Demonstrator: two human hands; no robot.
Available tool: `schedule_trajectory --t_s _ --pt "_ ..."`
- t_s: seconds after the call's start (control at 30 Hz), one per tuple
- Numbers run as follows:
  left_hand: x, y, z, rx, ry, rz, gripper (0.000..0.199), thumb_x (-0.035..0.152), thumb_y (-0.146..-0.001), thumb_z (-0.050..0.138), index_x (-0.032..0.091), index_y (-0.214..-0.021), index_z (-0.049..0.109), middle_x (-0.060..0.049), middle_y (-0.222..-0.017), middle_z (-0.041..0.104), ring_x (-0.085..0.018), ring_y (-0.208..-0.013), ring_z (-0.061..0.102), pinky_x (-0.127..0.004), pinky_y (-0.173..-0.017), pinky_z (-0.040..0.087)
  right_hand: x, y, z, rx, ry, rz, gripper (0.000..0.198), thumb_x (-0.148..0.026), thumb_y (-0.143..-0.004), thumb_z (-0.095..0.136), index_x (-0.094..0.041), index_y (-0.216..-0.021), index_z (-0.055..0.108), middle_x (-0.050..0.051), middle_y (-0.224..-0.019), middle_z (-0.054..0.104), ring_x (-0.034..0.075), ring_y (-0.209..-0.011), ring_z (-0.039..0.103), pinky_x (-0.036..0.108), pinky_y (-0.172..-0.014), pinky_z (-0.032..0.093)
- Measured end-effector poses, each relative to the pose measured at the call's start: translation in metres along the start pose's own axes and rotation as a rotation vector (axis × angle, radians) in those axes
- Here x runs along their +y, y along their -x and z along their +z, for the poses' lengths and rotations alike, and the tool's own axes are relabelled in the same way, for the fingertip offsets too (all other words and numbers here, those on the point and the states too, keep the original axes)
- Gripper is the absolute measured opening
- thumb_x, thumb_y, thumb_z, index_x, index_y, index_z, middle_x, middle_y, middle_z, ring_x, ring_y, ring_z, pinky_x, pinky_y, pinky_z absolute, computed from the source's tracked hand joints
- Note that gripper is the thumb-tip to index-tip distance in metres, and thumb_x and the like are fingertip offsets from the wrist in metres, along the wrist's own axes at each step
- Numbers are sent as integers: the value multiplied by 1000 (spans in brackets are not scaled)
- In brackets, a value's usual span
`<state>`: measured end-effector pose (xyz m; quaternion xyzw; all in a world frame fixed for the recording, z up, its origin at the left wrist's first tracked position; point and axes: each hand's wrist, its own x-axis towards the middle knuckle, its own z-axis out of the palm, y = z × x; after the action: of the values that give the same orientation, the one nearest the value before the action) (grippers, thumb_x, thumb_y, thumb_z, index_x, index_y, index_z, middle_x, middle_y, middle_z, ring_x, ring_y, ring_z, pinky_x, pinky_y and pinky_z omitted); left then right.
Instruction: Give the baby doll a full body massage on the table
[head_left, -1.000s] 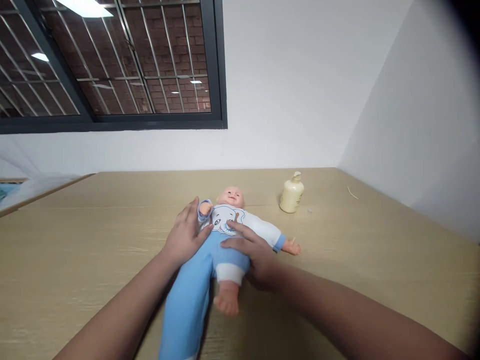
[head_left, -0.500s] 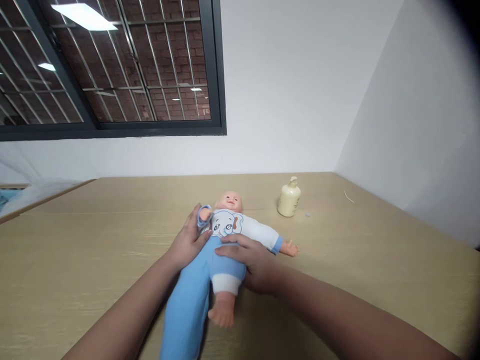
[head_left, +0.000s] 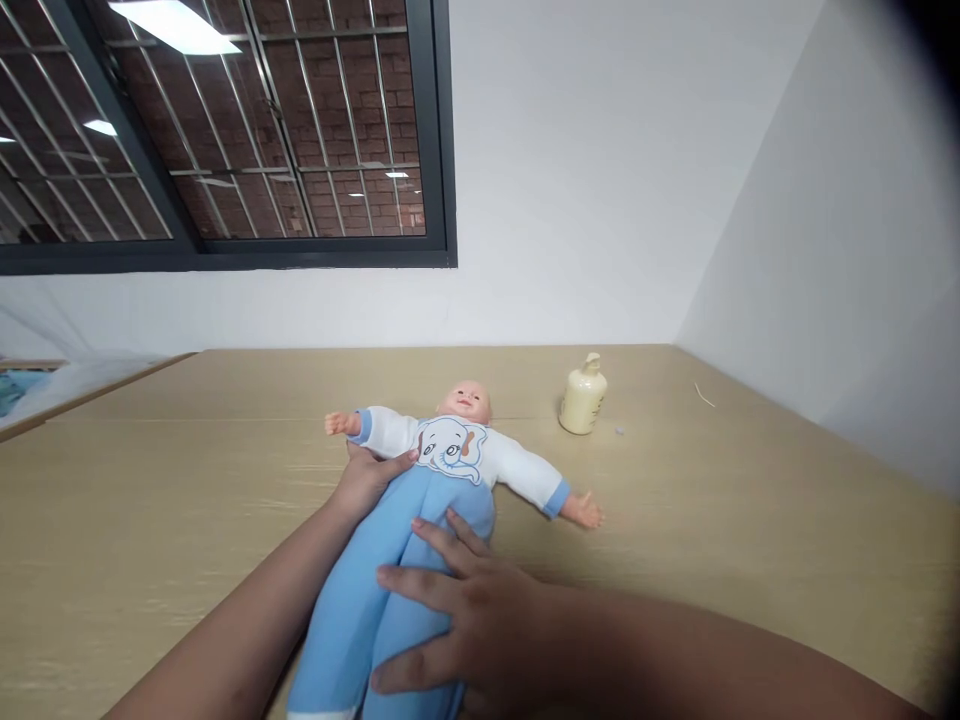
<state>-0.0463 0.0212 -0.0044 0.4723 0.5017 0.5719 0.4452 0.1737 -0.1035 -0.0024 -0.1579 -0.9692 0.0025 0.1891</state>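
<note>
On the tan wooden table point(head_left: 150, 520), head view: one baby doll point(head_left: 442, 450), one pump bottle point(head_left: 583, 396), two hands in frame, both the wearer's.

Doll lies on its back near table centre, head away from the camera, both arms spread out to the sides, legs pointing toward the camera. White top with a blue elephant print, light blue trousers. Two doll hands visible, bare; feet run out of frame at the bottom edge.

Left hand point(head_left: 367, 478) sits against the doll's side just under its outstretched arm, thumb laid across the waist where top meets trousers. Fingers go behind the body, so cannot tell how tightly it grips; contact is clear.

Right hand point(head_left: 457, 620) lies flat on the trouser legs, fingers spread wide and extended toward the doll's waist. Open palm pressing on fabric, nothing clasped.

Pump bottle: cream-coloured, upright, pump head on, standing well right of the doll's head near the far table edge. Opaque, so contents cannot be told. Touching nothing.

One small speck just right of the bottle, one thin pale sliver further right near the wall; too small to identify.

One barred window point(head_left: 225, 130) upper left, brick wall behind it.
</note>
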Motion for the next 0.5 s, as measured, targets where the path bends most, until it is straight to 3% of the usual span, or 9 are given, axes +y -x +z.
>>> schedule_trajectory --t_s 0.1,0.2,0.3,0.43,0.5 --pt "0 0 -2 -66 -108 66 92 36 -59 90 18 -133 38 -15 -117 69 -33 -111 67 -49 -97 51 1 -1 7 77 3 1 42 -53 -84 65 -43 -125 60 -2 -162 28 46 -147 21 71 -113 21" --pt "0 2 -4 -110 -209 109 93 41 -65 86 16 -137 33 -17 -120 68 -33 -108 68 -51 -95 52 9 -3 11 229 -62 55 35 -45 -84 65 -34 -117 65 5 -152 44 35 -141 40 52 -118 30" --pt "-1 4 -4 -190 -353 155 91 45 -78 76 18 -147 24 -19 -131 61 -32 -112 67 -50 -96 52 25 -1 7 420 -171 178 38 -30 -81 67 -28 -119 66 8 -141 54 26 -129 54 39 -112 41" --pt "-3 3 -3 -281 -662 469 71 43 -93 57 20 -153 26 -18 -156 37 -30 -140 42 -51 -114 36 48 0 0 532 -303 306 40 -12 -85 56 -28 -119 69 7 -134 59 20 -120 60 35 -102 49" --pt "-4 1 -4 -324 -830 572 64 41 -97 50 20 -153 31 -15 -159 32 -29 -148 29 -51 -120 25 57 -3 0 617 -386 336 39 -9 -86 54 -27 -115 71 6 -126 63 19 -116 62 35 -101 50"
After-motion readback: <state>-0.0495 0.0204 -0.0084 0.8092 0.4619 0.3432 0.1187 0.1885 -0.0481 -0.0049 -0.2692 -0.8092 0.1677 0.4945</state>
